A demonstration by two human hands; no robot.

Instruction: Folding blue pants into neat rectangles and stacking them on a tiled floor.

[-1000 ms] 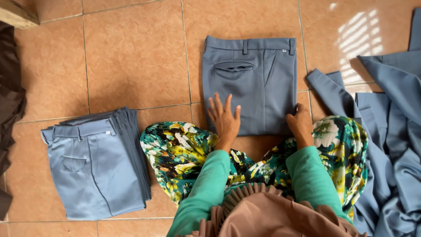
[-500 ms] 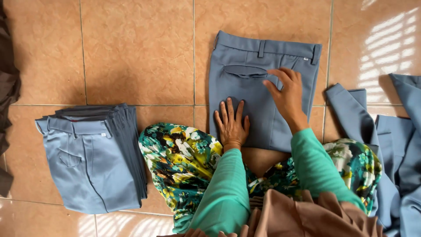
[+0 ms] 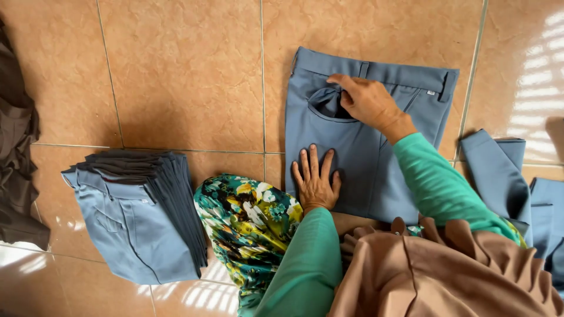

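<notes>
- Under both hands, a pair of folded blue-grey trousers (image 3: pixel 364 141) lies flat on the tiled floor (image 3: pixel 182 76).
- The left hand (image 3: pixel 316 181) is wide open, fingers spread, and presses down on the near part of the trousers. It holds nothing.
- The right hand (image 3: pixel 367 103) has moved up since a moment ago. Back then it was lower on the cloth; now it is at the back pocket (image 3: pixel 326 103) near the waistband.
- Its fingers are bent and touch the pocket's edge. The pocket gapes open a little. I cannot tell if the fingers pinch the cloth or only push it.
- So the work seems to have gone from pressing the trousers flat to tidying the pocket.
- Far to the left of the left hand sits a neat stack of folded trousers (image 3: pixel 138 214) of the same colour.
- Past that stack, at the edge, lies some dark brown cloth (image 3: pixel 17 164).
- To the right of the right hand are more blue-grey pieces (image 3: pixel 499 170), loose and not stacked.
- A flowery cloth (image 3: pixel 247 223) covers the person's knee, just beside the left hand.
</notes>
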